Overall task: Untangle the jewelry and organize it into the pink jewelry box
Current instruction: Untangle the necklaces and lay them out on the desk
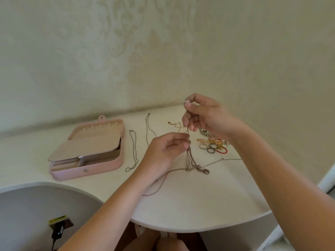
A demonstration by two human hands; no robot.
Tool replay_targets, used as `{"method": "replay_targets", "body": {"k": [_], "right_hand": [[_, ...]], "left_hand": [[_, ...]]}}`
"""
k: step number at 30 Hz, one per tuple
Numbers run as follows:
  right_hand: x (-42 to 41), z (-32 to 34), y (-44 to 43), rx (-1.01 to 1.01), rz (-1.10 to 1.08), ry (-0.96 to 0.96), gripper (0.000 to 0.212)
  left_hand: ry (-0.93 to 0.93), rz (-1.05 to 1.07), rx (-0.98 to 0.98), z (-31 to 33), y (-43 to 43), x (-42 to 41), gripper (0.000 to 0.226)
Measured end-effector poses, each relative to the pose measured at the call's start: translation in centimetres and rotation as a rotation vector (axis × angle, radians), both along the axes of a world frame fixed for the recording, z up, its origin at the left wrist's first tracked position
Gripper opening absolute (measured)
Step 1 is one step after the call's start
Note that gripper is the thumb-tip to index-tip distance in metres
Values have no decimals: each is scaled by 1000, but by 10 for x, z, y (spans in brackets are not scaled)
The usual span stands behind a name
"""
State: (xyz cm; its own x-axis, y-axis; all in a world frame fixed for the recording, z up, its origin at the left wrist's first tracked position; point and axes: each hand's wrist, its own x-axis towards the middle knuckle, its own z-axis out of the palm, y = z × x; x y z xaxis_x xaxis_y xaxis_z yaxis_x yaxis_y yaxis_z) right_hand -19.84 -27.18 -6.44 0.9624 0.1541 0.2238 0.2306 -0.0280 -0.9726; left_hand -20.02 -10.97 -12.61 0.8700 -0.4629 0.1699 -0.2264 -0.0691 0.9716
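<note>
Head view: low at the left, under the desk's edge, a black plug (57, 231) is being seen in a wall socket. On the left part of the desk (181, 211) the pink jewelry box (85, 172) is being shown open, with its lid laid back toward the rear edge and an inner flap folded over part of the compartments. Just right of the box a silver chain (133, 151) is being displayed stretched out on the desk, and a thinner chain (147, 127) is lying beside it, nearer the rear edge.

Over the middle of the desk the tangled chains (190, 161) are being held up by both hands. They are being pinched at a lower point by the thumb and fingers of the left hand (163, 153), and the upper end is being pinched by the curled fingers of the right hand (204, 115), which is raised higher. The bottom of the tangle, with a clasp, is touching the desk, and loose strands are being trailed from it to both sides. A gold chain (175, 125) is partly hidden behind the hands. Near the right edge a heap of rings (212, 148) and beaded pieces is being seen, apart from the box.
</note>
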Motion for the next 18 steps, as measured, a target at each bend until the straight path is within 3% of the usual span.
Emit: {"method": "replay_targets", "body": {"k": [4, 18], "right_hand": [[15, -1, -6, -44, 29, 34, 11], [31, -39, -19, -229, -96, 137, 7]], "left_hand": [[136, -31, -93, 0, -4, 9, 14], [372, -59, -114, -9, 8, 18, 26]]}}
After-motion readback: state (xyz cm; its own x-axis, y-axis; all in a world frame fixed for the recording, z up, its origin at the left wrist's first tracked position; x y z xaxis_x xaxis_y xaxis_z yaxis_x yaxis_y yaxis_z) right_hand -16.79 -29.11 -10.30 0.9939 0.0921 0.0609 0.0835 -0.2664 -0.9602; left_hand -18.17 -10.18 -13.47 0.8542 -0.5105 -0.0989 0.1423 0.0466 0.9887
